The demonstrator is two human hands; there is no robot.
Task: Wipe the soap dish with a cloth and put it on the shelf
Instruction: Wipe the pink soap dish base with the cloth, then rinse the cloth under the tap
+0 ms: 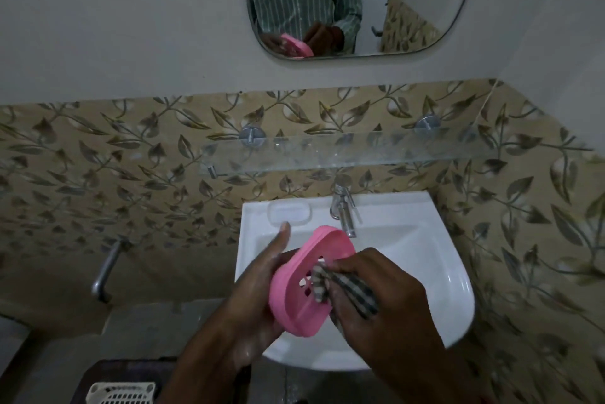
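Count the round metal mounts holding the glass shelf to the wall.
2. One mount sits at the left part of the glass shelf, the other mount toward its right end. No others show, though the shelf's glare could hide one.

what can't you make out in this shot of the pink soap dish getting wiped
- Head view: underside of the pink plastic soap dish, hidden by the left hand holding it.
- Most of the checked cloth, bunched under the right hand.
- Basin drain of the white ceramic sink, covered by hands and dish.
- White slotted basket, cut off by the bottom edge.
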